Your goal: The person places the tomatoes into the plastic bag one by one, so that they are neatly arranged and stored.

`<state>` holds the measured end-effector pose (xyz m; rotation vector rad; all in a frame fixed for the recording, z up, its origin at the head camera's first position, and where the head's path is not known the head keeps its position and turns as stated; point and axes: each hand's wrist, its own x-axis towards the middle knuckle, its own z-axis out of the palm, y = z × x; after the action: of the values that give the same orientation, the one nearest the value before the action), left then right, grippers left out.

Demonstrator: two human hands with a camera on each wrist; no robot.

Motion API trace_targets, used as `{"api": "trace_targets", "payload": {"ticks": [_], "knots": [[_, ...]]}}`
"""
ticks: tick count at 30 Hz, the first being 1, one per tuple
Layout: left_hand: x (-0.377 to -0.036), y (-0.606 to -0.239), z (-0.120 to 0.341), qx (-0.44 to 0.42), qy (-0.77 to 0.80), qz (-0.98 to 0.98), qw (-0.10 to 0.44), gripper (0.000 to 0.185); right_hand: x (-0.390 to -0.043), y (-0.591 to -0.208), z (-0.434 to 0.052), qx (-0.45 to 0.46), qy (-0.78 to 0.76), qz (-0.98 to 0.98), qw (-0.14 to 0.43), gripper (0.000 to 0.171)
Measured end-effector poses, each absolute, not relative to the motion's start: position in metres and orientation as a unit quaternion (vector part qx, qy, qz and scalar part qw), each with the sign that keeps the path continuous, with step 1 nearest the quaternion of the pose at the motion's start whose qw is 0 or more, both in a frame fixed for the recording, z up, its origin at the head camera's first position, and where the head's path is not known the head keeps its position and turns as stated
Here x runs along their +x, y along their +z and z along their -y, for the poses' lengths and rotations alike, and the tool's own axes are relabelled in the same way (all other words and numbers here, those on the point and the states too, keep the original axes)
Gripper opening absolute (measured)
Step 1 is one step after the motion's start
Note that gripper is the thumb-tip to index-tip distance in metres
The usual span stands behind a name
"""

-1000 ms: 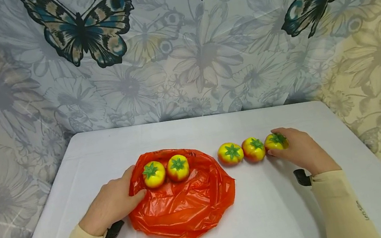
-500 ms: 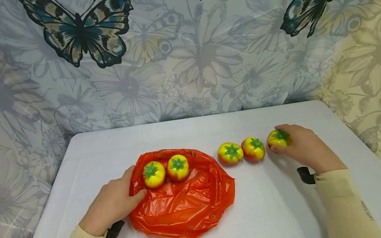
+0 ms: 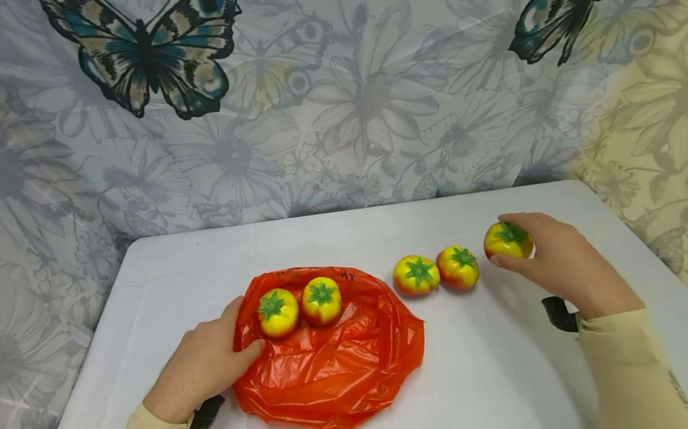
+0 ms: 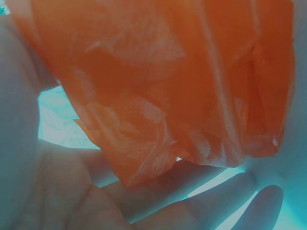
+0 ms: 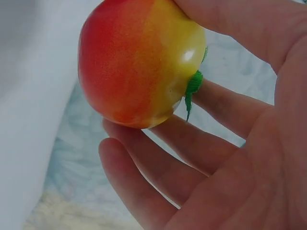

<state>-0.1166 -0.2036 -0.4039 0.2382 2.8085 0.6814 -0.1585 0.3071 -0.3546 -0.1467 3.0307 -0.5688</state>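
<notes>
Though aloft, fruit between thumb and fingers of right hand

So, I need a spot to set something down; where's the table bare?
The table is bare between the red bag and right sleeve, below the two loose fruits, and along its back edge behind the bag. Crowded: from left hand across the bag to right hand.
</notes>
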Motion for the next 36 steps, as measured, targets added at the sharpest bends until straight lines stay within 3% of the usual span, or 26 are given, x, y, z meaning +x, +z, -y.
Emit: {"api": "trace_targets", "payload": {"ticks": [15, 36], "knots": [[-0.118, -0.402, 0.205, 0.095, 0.235, -0.960, 0.117, 0.082, -0.130, -0.328, -0.242, -0.126, -0.197, -0.971, -0.048, 0.069], [-0.117, -0.401, 0.209, 0.088, 0.240, -0.960, 0.111, 0.077, -0.120, -0.342, -0.092, -0.274, -0.179, -0.945, 0.007, 0.066]]}}
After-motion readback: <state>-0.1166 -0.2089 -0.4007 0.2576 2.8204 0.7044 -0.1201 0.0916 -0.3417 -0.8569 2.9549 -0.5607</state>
